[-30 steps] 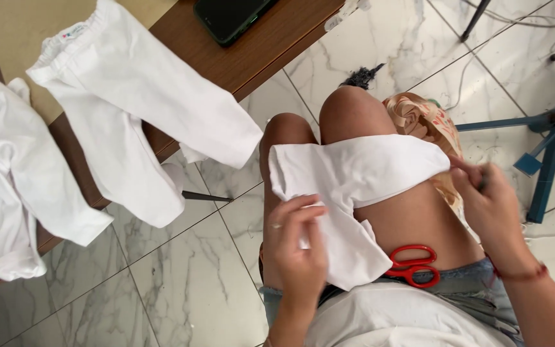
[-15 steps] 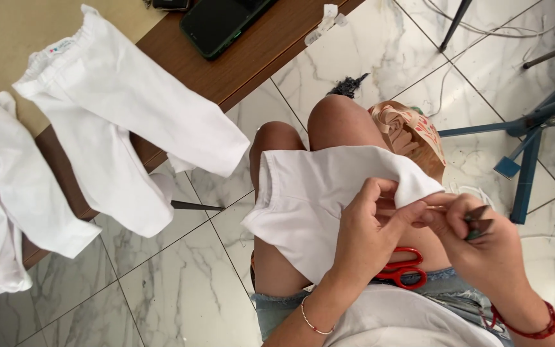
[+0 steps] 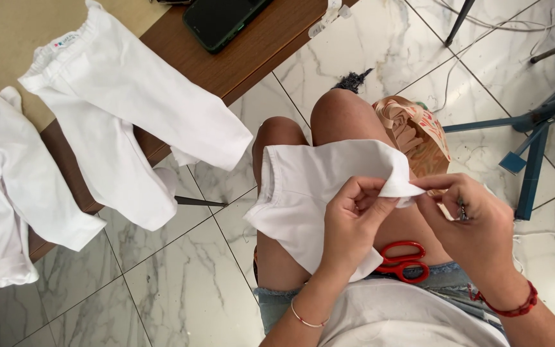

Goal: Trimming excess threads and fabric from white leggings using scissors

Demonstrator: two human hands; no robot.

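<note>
**Corner pinched on the lap, sharp tool close by**

Far left, at nine o'clock, a small white garment [image 3: 14, 193] is draped over the worktop [image 3: 252, 58] edge, and a second pair of white baby trousers [image 3: 123, 128] hangs beside it at ten o'clock; either could be dragged to the floor if brushed by a knee. A dark phone [image 3: 223, 22] is seen at twelve o'clock near the worktop rim, where it could be knocked off.

At centre, the white cloth piece [image 3: 316, 186] is spread over the thighs. Its right corner is pinched by the left hand [image 3: 351, 225], grip narrowed to thumb and fingertips on the fabric. The same corner is taken by the right hand [image 3: 467, 225], and a small dark tool is held in that closed grip; what it is cannot be told. A fingertip could be pricked or the cloth snagged, the two hands being so close together. The red scissors [image 3: 403, 260] are left on the lap at five o'clock, half under the cloth, and could slide off or be pressed against skin.

Against half a second ago, little is changed: the hands are found a touch lower and closer on the corner, and the view is shifted slightly.
</note>
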